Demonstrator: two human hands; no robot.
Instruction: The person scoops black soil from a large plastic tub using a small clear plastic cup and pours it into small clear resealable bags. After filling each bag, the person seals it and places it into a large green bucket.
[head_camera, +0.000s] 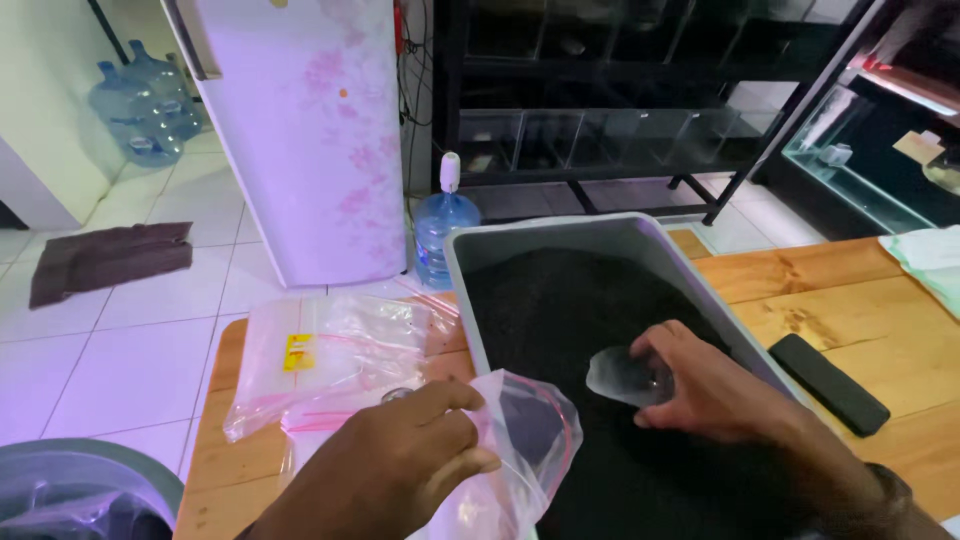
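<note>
Left hand (405, 455) pinches zip bag (520, 450) mouth open over grey tub (470, 290) near table's front edge; right hand (700, 385) grips clear scoop cup (625, 378) above black granules (570, 310).

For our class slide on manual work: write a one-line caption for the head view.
Left hand holds a clear bag open; right hand scoops dark substrate with a clear cup.

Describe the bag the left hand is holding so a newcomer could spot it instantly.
Start at the large grey plastic tub of black grains on the wooden table. At its near left edge, the left hand pinches a small clear plastic zip bag. Unlike the flat clear bags lying beside it, this one is held open.
</note>
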